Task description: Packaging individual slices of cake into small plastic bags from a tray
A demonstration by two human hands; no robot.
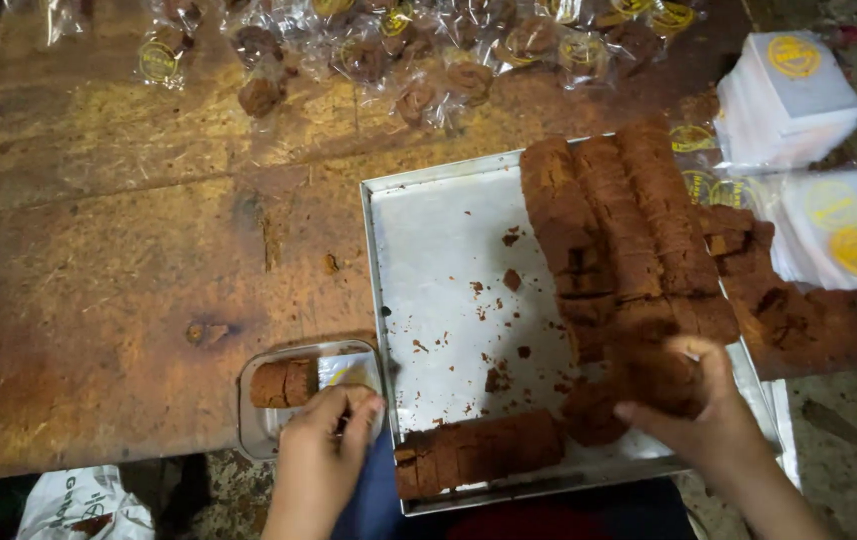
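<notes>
The left hand (pixel 324 440) is at the near edge of the bench (pixel 129 280). Its fingers are bent down and pinch the rim of a small clear plastic box (pixel 279 400). Inside the box lies one brown cookie roll (pixel 282 383) on its side, with a little white and yellow paper (pixel 349 372) next to it.

The right hand (pixel 704 410) is at the near right corner of a big metal tray (pixel 439 260). Its fingers curl around a brown cookie piece (pixel 649 375) and grip it.

The tray sits just right of the box. Long rows of brown cookies (pixel 629 220) lie along its right side. One more row (pixel 479 452) lies along the near edge, and another round piece (pixel 589 415) sits by it. Brown crumbs (pixel 504 290) dot the bare middle of the tray.

Right of the tray, more brown pieces (pixel 779 310) lie on the bench. Past them are stacks of white papers with yellow round marks (pixel 809 100), far and to the right.

At the far edge of the bench lie many cookies in clear wrappers (pixel 419 60).

A white plastic bag (pixel 79 505) shows below the bench, near and to the left.
</notes>
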